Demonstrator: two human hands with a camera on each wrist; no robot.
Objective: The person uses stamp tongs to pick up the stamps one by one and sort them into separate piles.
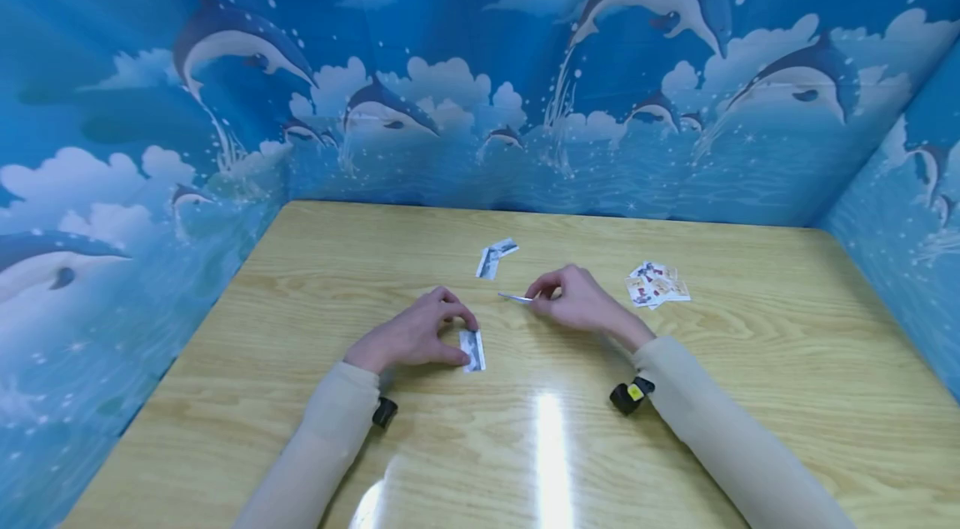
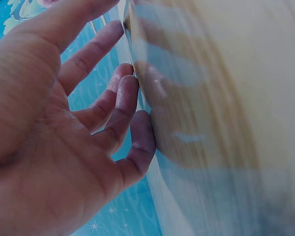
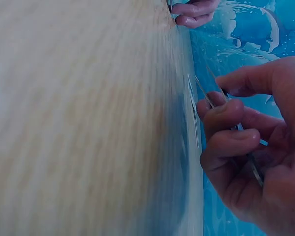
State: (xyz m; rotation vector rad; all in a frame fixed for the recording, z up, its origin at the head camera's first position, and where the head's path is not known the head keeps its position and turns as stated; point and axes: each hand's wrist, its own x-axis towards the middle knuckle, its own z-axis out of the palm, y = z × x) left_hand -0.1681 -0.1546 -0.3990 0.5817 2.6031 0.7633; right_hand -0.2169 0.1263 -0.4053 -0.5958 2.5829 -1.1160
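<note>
My left hand (image 1: 423,329) is low over the table, its thumb and index finger at opposite ends of a grey-and-white picture card (image 1: 473,352). In the left wrist view the other fingers (image 2: 128,93) rest loosely bent against the tabletop, and that card is out of sight. My right hand (image 1: 573,298) pinches thin cards (image 1: 513,296), seen almost edge-on, between thumb and fingers a little above the table. The right wrist view shows their narrow edges (image 3: 204,91) sticking out past the fingertips; their faces are hidden.
Two overlapping grey-toned cards (image 1: 495,256) lie farther back, between the hands. A loose pile of colourful picture cards (image 1: 656,286) lies right of my right hand. The wooden table (image 1: 750,396) meets a blue dolphin-print curtain (image 1: 480,96) at its back and sides.
</note>
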